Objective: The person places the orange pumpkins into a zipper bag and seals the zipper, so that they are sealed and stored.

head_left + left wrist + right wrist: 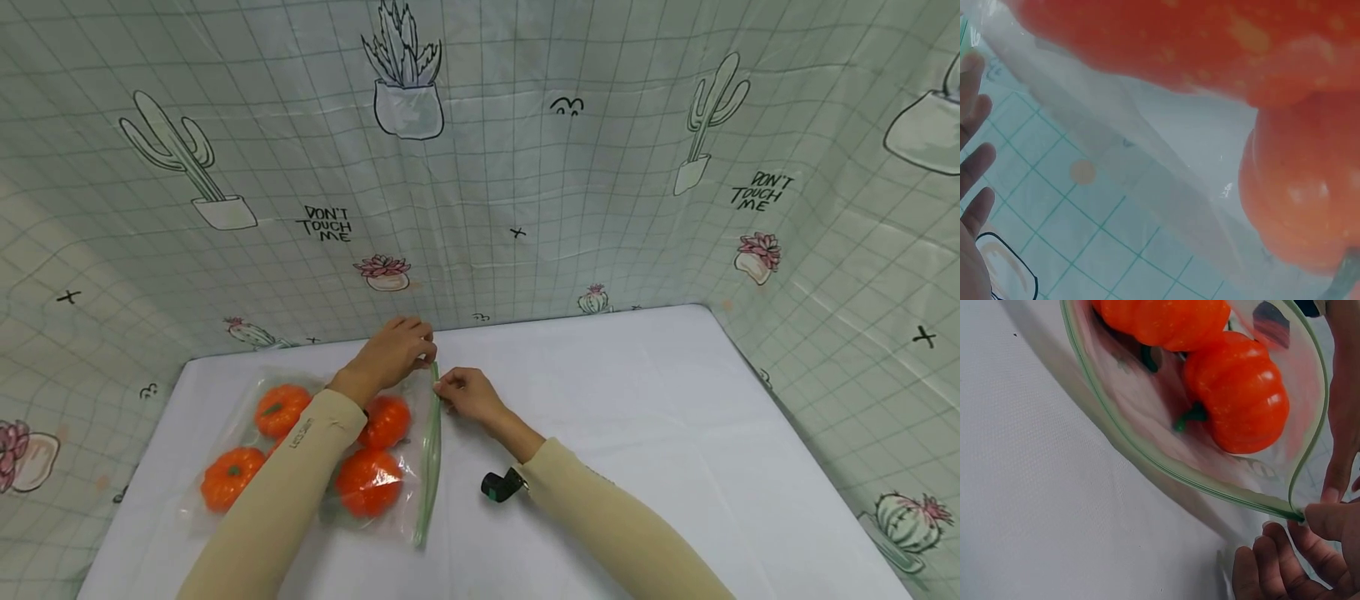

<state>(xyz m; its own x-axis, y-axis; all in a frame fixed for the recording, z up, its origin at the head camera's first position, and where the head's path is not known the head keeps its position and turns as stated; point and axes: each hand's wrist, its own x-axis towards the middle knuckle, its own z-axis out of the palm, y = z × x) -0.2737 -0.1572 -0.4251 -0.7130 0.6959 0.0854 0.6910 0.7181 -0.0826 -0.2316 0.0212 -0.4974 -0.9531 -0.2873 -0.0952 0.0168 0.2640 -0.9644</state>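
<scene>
A clear zip bag (pixel 430 475) with a green strip along its mouth lies on the left of the table. Several orange toy pumpkins (pixel 369 483) with green stems are inside it. At the far end of the strip, my left hand (pixel 393 354) pinches the bag's corner. My right hand (pixel 472 393) pinches the green strip just nearer, between thumb and index finger. In the right wrist view the bag's mouth gapes around a pumpkin (pixel 1238 394), and its two green edges meet at my right thumb. The left wrist view shows my left fingers (pixel 977 169) beside the clear plastic.
A white cloth covers the table (pixel 637 417). Behind it and along both sides hangs a grid-patterned curtain (pixel 480 167) with cactus drawings. A small black device (pixel 501 485) is at my right wrist, just above the table.
</scene>
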